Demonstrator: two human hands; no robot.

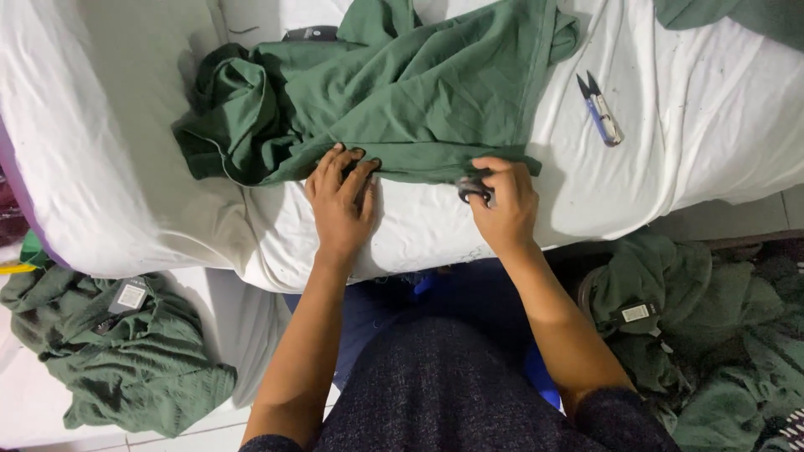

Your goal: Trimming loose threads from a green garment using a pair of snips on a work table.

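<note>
Green garment (402, 92) lies spread on the white-covered tabletop (109, 151). Left hand (342, 201) presses flat on its near hem; right hand (502, 201) grips a small dark tool (473, 188) at that hem. Blue-handled thread snips (600, 110) lie apart — right of the garment.

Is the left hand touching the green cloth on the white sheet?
Touching. The head view shows the left hand lying flat, its fingertips pressing on the lower hem of the green cloth.

We extend both forearms forward, bare to the elbows. Our left hand (339, 201) lies palm-down, fingers spread and pressing flat. Our right hand (502, 201) is curled, fingers closed in a grip.
</note>
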